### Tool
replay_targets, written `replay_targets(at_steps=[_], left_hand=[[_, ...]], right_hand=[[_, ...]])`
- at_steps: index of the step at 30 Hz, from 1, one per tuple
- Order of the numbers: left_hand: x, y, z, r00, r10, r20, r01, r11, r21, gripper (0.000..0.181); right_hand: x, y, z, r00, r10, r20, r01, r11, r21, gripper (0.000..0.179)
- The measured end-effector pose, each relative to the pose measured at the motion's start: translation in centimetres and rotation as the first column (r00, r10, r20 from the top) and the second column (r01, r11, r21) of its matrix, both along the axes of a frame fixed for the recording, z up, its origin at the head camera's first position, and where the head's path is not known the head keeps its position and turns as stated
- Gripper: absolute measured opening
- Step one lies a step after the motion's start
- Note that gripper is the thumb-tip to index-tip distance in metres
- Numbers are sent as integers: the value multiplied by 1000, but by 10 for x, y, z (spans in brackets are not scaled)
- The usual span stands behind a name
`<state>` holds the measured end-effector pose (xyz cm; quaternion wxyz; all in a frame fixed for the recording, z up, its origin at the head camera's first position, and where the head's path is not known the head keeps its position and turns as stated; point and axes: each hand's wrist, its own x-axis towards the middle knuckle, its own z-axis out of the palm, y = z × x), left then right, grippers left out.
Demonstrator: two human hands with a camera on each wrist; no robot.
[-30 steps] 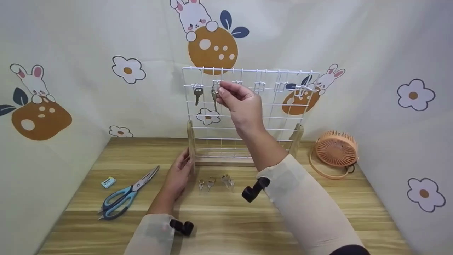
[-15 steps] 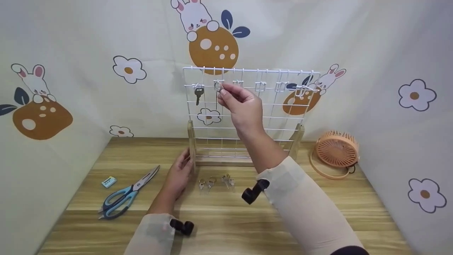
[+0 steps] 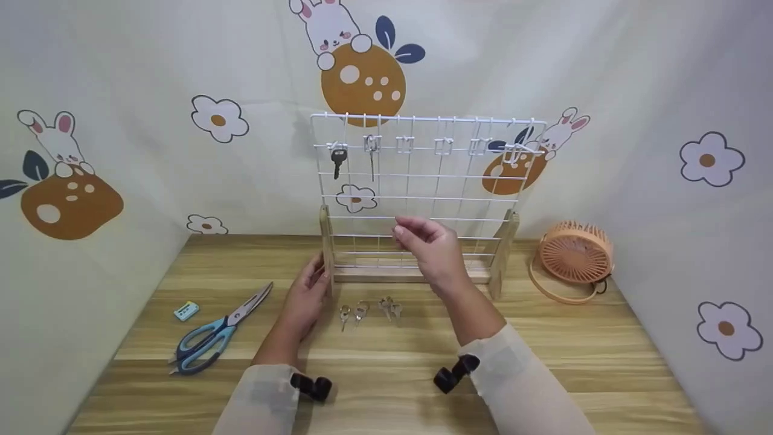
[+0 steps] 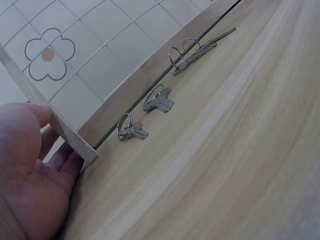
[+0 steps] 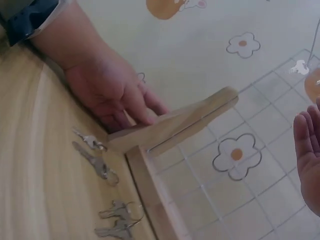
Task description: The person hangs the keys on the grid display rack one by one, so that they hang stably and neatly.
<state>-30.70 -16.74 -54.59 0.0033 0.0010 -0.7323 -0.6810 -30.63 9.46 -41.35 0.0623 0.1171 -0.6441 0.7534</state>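
A white wire grid rack [image 3: 423, 119] stands on wooden posts. My left hand [image 3: 307, 302] grips its left post [image 3: 327, 241], thumb on one face and fingers behind, as the left wrist view shows. A key [image 3: 339, 162] hangs from the leftmost hook. Another key [image 3: 372, 163], seen edge-on, hangs by its ring from the second hook. My right hand [image 3: 438, 254] is in front of the grid's lower part, fingers loosely bent and holding nothing. Several keys on rings lie before the base: one set [image 4: 132, 132], a second set [image 4: 160, 101] and a further group [image 4: 195, 57].
Blue-handled scissors [image 3: 241, 310] and a small light-blue block [image 3: 186, 311] lie to the left on the wooden table [image 3: 374, 386]. At the back right stands an orange fan [image 3: 575, 257]. More white hooks [image 3: 444, 146] line the grid's upper part.
My right hand has let go of the key at the second hook and moved down and slightly right. That key now hangs by itself. My left hand has stayed on the post.
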Motion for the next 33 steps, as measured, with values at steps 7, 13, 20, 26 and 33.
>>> replay_targets(at_steps=[7,13,20,26,33], left_hand=[[0,0,1,1000,-2,2,2,1000,0,59],[0,0,4,1000,-8,9,8,1000,5,59],[0,0,2,1000,-8,20,8,1000,3,59],[0,0,2,1000,-5,11,5,1000,-3,59],[0,0,2,1000,-6,14,6,1000,-7,59]], right_hand=[[0,16,-56,991,-7,137,-4,997,81,25],[-3,18,-87,973,21,229,-55,988,143,35],[-4,21,-106,960,67,273,-128,969,212,38],[-6,24,-120,958,99,269,-192,919,345,33],[-4,24,-122,967,134,215,-229,829,511,29]])
